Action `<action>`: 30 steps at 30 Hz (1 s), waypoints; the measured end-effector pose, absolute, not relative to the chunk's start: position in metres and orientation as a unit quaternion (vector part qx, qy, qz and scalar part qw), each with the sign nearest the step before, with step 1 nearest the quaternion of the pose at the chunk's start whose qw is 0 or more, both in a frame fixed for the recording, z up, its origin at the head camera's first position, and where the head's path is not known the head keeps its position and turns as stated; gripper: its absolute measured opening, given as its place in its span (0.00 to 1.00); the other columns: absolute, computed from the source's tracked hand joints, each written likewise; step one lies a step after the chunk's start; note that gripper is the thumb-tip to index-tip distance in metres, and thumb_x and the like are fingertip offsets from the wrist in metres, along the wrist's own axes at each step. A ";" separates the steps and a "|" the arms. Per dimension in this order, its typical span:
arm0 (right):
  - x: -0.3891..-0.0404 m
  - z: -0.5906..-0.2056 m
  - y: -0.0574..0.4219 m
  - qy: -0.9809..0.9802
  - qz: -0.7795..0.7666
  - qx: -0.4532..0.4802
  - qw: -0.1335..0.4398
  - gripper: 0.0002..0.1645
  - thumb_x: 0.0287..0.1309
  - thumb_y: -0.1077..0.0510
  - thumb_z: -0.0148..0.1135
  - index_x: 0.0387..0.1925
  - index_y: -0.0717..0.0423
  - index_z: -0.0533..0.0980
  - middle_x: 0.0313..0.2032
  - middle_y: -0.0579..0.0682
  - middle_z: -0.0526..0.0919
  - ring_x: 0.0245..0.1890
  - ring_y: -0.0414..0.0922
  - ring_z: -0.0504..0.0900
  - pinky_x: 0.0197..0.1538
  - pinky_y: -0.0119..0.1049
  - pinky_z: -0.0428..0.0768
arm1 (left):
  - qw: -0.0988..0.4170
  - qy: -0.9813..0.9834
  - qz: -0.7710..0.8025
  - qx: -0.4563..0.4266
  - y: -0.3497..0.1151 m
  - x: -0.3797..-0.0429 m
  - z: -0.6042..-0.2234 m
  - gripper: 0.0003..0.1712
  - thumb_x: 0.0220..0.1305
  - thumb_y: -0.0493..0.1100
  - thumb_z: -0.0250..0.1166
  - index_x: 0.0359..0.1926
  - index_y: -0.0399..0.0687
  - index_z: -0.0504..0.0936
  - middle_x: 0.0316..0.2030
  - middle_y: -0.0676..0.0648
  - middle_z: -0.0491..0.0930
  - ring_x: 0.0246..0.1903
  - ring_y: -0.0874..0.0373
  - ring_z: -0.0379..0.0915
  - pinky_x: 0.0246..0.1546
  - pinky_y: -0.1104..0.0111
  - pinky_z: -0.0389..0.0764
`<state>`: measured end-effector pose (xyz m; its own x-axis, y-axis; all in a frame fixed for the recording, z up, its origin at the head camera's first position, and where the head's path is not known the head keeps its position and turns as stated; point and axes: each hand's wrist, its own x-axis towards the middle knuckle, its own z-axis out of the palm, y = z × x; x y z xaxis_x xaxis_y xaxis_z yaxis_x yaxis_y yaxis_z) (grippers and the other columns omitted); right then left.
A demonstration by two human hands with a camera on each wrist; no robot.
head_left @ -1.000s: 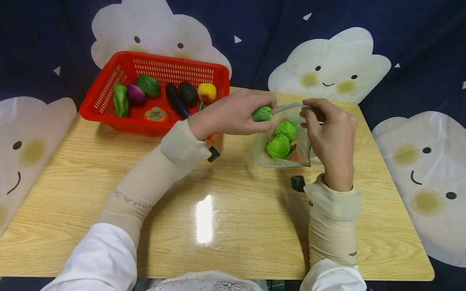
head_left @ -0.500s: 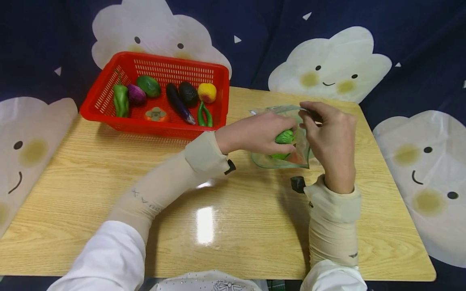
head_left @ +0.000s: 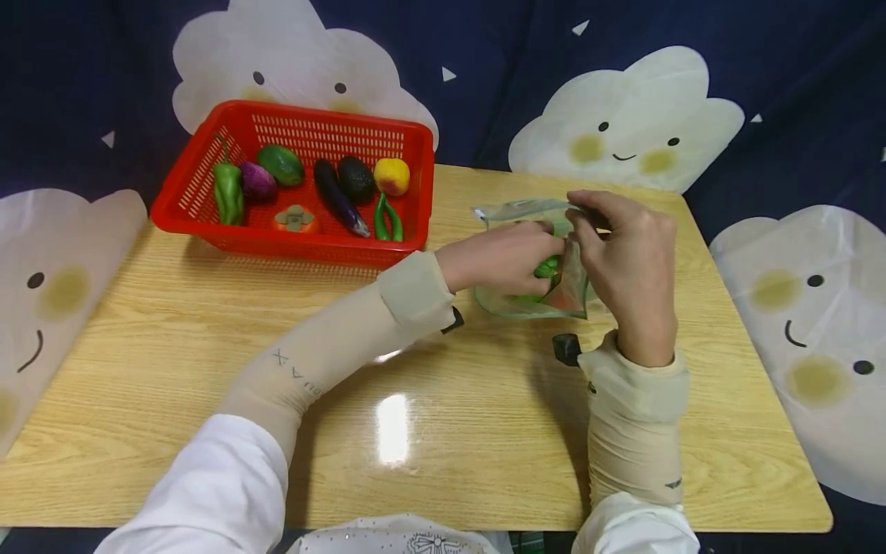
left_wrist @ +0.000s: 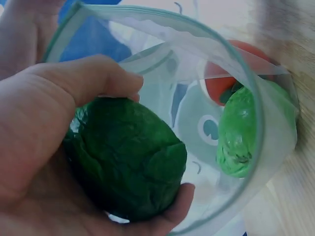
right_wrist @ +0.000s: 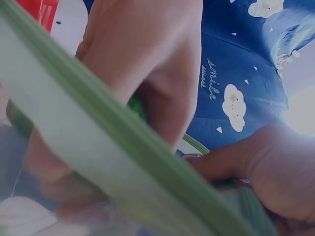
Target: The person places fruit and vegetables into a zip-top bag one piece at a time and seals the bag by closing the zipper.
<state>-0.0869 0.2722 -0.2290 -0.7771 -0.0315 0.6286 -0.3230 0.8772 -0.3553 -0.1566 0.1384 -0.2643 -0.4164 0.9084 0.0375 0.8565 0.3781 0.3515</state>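
Note:
My left hand point(head_left: 508, 258) holds a toy green cabbage point(left_wrist: 130, 157), thumb on one side and fingers on the other. The hand reaches into the mouth of a clear zip bag point(head_left: 498, 309) with a pale green rim. Pinched between thumb and fingers of my right hand point(head_left: 628, 269) is the bag's right edge, which stands raised. Inside the bag, the left wrist view shows a light green cabbage point(left_wrist: 236, 135) and a red-orange round thing point(left_wrist: 219, 83) with dark green on it. My left hand covers part of the bag's contents in the head view.
At the back left stands a red basket point(head_left: 298, 246). It holds a green pepper point(head_left: 228, 192), an eggplant point(head_left: 339, 198), a persimmon point(head_left: 296, 220), green chillies point(head_left: 388, 219), a yellow-red fruit point(head_left: 391, 177) and several others. Wooden table point(head_left: 443, 431) lies beneath; a patterned cloth hangs behind.
My left hand has moved right and slightly down with the cabbage, from the bag's left rim into its mouth. My right hand keeps its pinch, almost unmoved.

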 end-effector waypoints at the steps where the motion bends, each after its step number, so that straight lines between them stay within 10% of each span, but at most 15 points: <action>1: -0.087 -0.229 0.272 -0.914 0.228 0.098 0.321 0.11 0.57 0.57 0.58 0.40 0.54 0.83 0.35 0.53 0.85 0.32 0.44 0.84 0.35 0.39 0.81 | 0.081 0.832 0.159 0.526 0.141 -0.157 -0.265 0.07 0.58 0.47 0.56 0.37 0.52 0.74 0.27 0.54 0.69 0.33 0.61 0.62 0.31 0.73 0.63; 13: -0.086 -0.229 0.272 -0.912 0.229 0.104 0.323 0.11 0.56 0.58 0.60 0.40 0.54 0.83 0.35 0.53 0.85 0.33 0.43 0.84 0.36 0.38 0.81 | 0.148 0.878 0.084 0.447 0.169 -0.165 -0.269 0.28 0.62 0.55 0.56 0.62 0.56 0.66 0.49 0.52 0.71 0.43 0.62 0.70 0.39 0.68 0.73; 19: -0.086 -0.229 0.272 -0.913 0.224 0.112 0.323 0.11 0.57 0.58 0.59 0.40 0.55 0.82 0.35 0.53 0.84 0.33 0.44 0.83 0.36 0.38 0.81 | 0.175 0.880 0.019 0.441 0.181 -0.170 -0.270 0.39 0.59 0.63 0.54 0.68 0.57 0.57 0.59 0.56 0.66 0.59 0.57 0.56 0.58 0.65 0.60; 30: -0.086 -0.229 0.272 -0.911 0.220 0.115 0.329 0.10 0.56 0.59 0.59 0.39 0.54 0.83 0.35 0.53 0.85 0.32 0.45 0.84 0.35 0.39 0.81 | 0.169 0.879 0.010 0.445 0.190 -0.176 -0.270 0.34 0.64 0.60 0.48 0.69 0.59 0.54 0.65 0.57 0.57 0.61 0.59 0.54 0.61 0.68 0.57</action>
<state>-0.0863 0.2723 -0.2288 -0.7571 -0.0646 0.6501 -0.3537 0.8772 -0.3248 -0.1764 0.1898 -0.2698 -0.5462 0.7864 -0.2887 0.7798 0.6032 0.1676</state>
